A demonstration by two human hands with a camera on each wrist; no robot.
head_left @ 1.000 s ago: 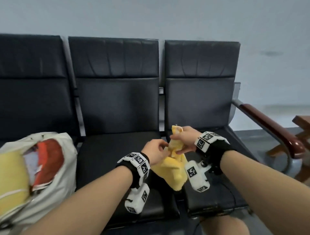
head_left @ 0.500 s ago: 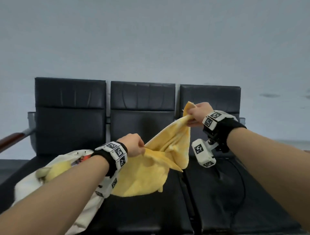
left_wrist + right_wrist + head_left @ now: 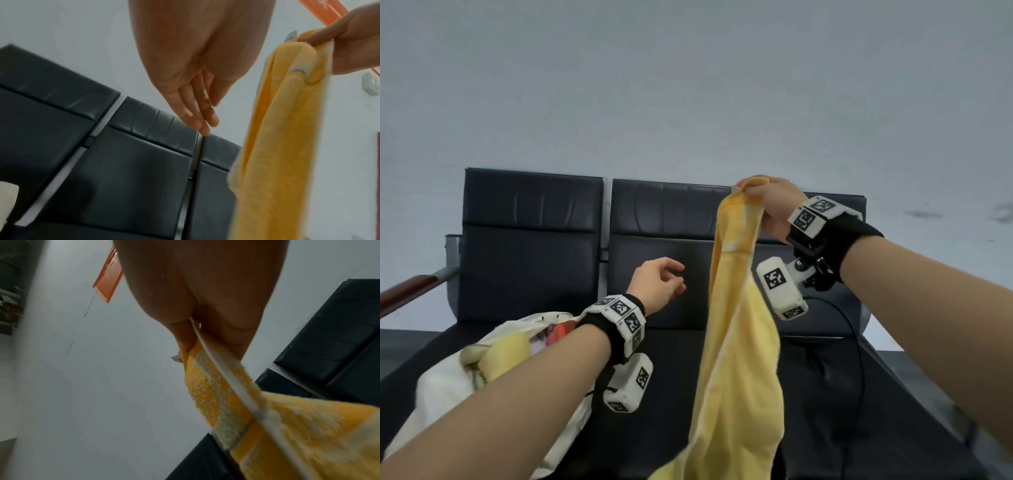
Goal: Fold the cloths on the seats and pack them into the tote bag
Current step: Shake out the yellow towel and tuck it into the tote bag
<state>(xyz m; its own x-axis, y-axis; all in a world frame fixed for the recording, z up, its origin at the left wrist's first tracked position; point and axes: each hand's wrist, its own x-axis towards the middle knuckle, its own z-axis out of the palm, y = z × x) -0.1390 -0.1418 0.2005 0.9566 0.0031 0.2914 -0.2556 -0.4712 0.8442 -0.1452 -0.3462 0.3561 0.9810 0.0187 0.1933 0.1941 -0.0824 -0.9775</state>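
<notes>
Left hand (image 3: pixel 659 286) has let go, fingers loose at centre frame; right hand (image 3: pixel 768 202) pinches the yellow cloth (image 3: pixel 739 359) hanging centre-right, still unfolded — left must catch a free corner next

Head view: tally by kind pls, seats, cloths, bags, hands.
Black seats: 3 (third mostly hidden behind the right arm)
Yellow cloths: 2 (hanging cloth, one in the bag)
Tote bag: 1
Hands: 2 (left hand, right hand)
Total: 8
</notes>
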